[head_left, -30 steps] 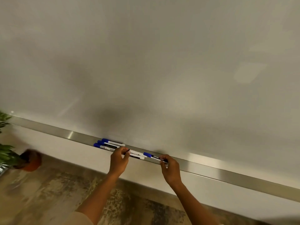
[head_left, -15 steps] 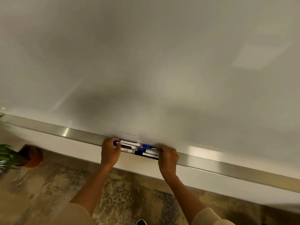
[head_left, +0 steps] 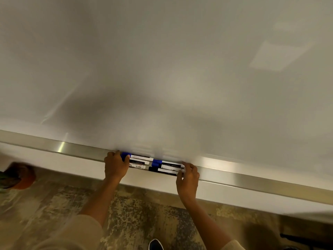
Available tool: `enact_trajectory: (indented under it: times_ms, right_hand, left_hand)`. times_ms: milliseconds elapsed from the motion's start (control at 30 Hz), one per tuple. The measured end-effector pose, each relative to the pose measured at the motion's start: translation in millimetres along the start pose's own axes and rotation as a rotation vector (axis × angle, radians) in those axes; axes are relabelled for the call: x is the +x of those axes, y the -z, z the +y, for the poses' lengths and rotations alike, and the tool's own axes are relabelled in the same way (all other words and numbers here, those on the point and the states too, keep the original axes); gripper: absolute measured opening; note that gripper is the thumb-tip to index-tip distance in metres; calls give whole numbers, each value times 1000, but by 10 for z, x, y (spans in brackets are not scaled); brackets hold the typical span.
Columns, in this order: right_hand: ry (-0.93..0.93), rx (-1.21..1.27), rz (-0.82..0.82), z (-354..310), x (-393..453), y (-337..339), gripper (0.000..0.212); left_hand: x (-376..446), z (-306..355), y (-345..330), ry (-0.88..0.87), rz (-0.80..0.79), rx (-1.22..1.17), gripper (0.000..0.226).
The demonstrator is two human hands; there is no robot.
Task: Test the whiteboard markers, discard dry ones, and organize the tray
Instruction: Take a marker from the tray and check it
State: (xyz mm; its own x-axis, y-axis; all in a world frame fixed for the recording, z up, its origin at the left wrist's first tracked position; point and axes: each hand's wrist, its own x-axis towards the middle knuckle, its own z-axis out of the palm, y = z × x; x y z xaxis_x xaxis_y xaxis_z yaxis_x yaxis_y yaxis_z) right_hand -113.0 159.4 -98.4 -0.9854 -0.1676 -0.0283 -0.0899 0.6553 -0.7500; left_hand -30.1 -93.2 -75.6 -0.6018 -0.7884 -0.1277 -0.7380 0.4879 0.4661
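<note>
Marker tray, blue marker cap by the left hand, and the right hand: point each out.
marker tray (head_left: 252, 175): head view, on a bare stretch of its metal front.
blue marker cap (head_left: 125, 154): head view, on the cap's middle.
right hand (head_left: 188, 179): head view, on the back of the hand.

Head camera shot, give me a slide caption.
Both hands press capped whiteboard markers together on the metal tray.

A blurred orange round plant pot (head_left: 21, 178) sits on the mottled brown floor (head_left: 137, 210); a dark shoe toe (head_left: 156, 244) shows well right of the pot.
</note>
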Motion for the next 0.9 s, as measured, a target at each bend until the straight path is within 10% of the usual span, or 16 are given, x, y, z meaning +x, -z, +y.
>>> enact_trajectory:
  times_ms: [900]
  right_hand:
    - [-317, 43, 77, 889, 449, 1560, 32]
  left_hand:
    - [-1085, 1578, -904, -97, -153, -210, 13]
